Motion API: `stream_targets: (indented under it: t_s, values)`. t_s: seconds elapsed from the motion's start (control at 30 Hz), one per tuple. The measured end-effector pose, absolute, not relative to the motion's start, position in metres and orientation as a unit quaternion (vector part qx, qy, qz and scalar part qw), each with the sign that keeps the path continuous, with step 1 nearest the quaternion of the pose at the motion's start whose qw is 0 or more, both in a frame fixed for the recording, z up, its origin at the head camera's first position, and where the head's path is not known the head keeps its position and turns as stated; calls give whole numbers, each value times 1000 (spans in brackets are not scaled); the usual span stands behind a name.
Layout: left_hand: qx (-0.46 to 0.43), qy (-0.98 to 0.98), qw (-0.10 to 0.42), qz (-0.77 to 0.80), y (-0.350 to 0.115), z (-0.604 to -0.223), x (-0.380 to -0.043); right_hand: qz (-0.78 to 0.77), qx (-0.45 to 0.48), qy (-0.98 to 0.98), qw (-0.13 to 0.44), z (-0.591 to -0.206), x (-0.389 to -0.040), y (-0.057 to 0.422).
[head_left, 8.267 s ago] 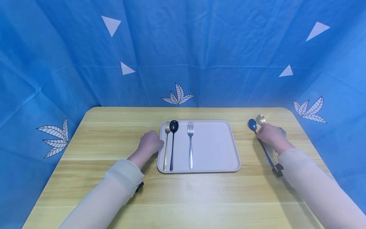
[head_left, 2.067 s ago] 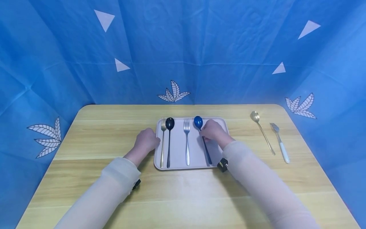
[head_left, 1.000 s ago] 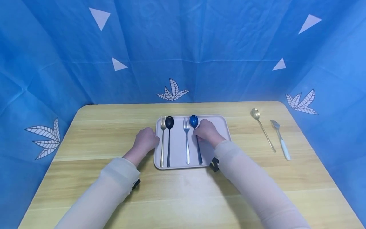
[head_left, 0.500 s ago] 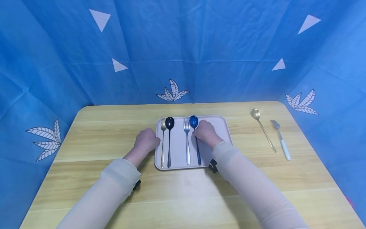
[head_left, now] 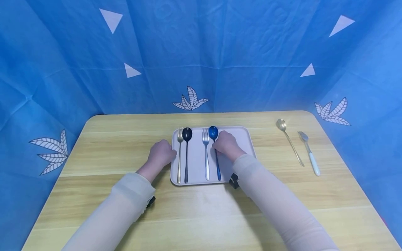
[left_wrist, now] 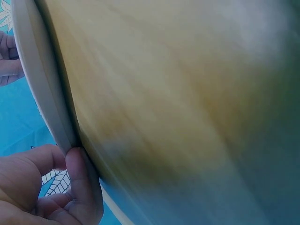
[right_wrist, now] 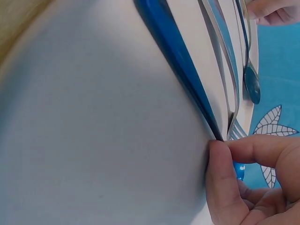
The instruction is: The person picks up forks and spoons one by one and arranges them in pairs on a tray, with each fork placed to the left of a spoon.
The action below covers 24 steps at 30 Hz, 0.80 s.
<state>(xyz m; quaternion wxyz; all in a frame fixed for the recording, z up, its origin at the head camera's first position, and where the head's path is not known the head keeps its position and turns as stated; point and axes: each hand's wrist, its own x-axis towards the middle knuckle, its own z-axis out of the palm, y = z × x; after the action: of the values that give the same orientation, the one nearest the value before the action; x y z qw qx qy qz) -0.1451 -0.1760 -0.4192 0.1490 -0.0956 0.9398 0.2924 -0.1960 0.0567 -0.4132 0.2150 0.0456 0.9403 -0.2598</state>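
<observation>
My left hand (head_left: 160,153) pinches the left rim of a pale tray (head_left: 196,167) between thumb and fingers; the left wrist view shows the tray edge (left_wrist: 40,79) in that pinch. With thumb and forefinger my right hand (head_left: 227,143) pinches the handle of a blue spoon (head_left: 213,132) over the tray's right half. In the right wrist view the blue spoon's handle (right_wrist: 183,65) slants down to the fingertips. Just left of it lies a silver fork (head_left: 206,153). Further left on the tray, a black spoon (head_left: 187,134) lies beside a gold fork (head_left: 180,157).
On the wooden table (head_left: 201,216), right of the tray, lie a gold spoon (head_left: 281,124) and a knife (head_left: 311,157) with a pale handle. A blue patterned cloth (head_left: 201,52) hangs behind and along both sides.
Since the oldest frame, my right hand has brought the blue spoon from the right of the table onto the tray, then shifted it left beside the silver fork. My left hand stays on the rim.
</observation>
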Motion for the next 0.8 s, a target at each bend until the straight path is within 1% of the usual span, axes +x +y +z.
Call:
stream_targets:
  t_s: [0.8]
  values:
    - [-94,941,150,288,-175,-419,-146,-268,48,936,223,-408,-194,59]
